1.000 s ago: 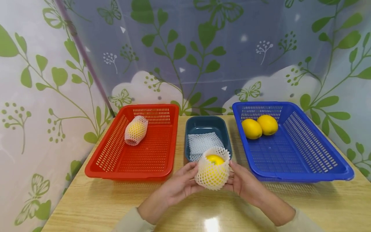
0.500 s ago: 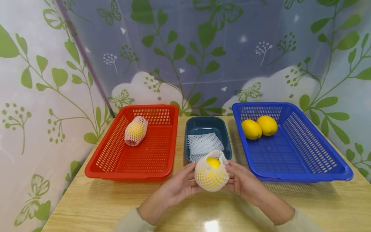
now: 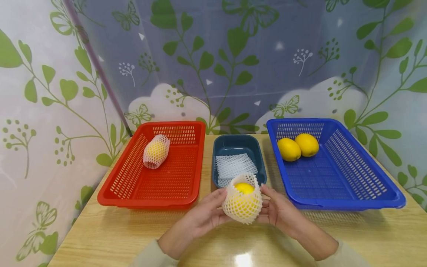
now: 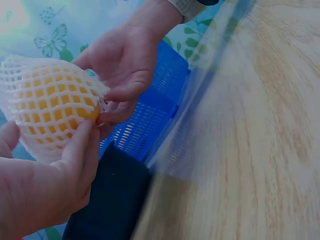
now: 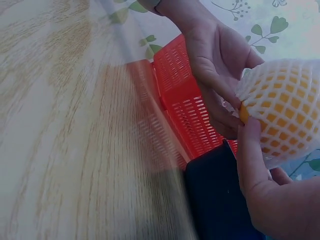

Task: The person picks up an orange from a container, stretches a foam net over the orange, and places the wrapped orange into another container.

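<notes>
A yellow lemon (image 3: pixel 244 188) sits inside a white foam net sleeve (image 3: pixel 241 208), its bare top showing through the sleeve's upper opening. My left hand (image 3: pixel 208 210) grips it from the left, and my right hand (image 3: pixel 282 212) from the right, above the table's front part. From the left wrist, the netted lemon (image 4: pixel 55 102) shows with fingertips of both hands meeting at its lower end. There the net's edge leaves a patch of yellow peel bare, seen too on the lemon (image 5: pixel 244 113) in the right wrist view.
A dark teal tray (image 3: pixel 218 142) behind the hands holds flat white foam nets (image 3: pixel 235 165). At left, a red basket (image 3: pixel 150 202) holds one netted fruit (image 3: pixel 156 150). The blue basket (image 3: pixel 333 203) at right holds two lemons (image 3: pixel 288 149). A patterned curtain stands behind.
The sleeve's top opening folded in on its right side, then spread upright again. The lemon has turned slightly and come a little lower between the hands, which keep their grip.
</notes>
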Motion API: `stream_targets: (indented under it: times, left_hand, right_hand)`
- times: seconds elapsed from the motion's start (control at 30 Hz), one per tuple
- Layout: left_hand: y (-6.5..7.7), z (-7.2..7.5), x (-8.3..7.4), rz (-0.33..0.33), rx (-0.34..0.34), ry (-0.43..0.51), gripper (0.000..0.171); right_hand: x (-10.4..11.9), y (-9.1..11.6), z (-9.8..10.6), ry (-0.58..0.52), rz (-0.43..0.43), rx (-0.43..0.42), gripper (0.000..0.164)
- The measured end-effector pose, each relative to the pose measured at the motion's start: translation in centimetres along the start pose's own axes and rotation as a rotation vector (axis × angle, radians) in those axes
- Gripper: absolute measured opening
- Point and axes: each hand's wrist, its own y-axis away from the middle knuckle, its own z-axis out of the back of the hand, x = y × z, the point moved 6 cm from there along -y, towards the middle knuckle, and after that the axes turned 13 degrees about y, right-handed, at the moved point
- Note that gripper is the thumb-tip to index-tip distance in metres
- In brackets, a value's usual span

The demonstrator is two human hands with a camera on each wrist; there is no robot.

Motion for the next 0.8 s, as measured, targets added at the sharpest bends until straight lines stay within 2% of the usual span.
stream_targets:
  times: [0.13, 0.33, 0.53, 0.67, 0.8]
  left_hand:
    - [-0.24, 0.09, 0.26, 0.012, -0.004, 0.017, 0.036]
    - [-0.43, 0.22, 0.28, 0.025, -0.024, 0.036, 0.031]
    - [-0.38, 0.18, 0.13, 0.02, -0.043, 0.013, 0.042]
    - [-0.26, 0.13, 0.08, 0.016, -0.046, 0.011, 0.056]
    - [-0.18, 0.08, 0.01, 0.017, -0.035, 0.015, 0.065]
  right_hand:
    - [0.06, 0.08, -0.27, 0.001, 0.051, 0.07, 0.039]
    - [0.19, 0.11, -0.46, -0.028, 0.127, 0.131, 0.041]
    - [0.2, 0.11, -0.4, -0.027, 0.134, 0.103, 0.037]
    - [0.04, 0.12, -0.28, -0.024, 0.095, 0.047, 0.033]
    - [-0.18, 0.15, -0.07, -0.014, 0.035, -0.022, 0.054]
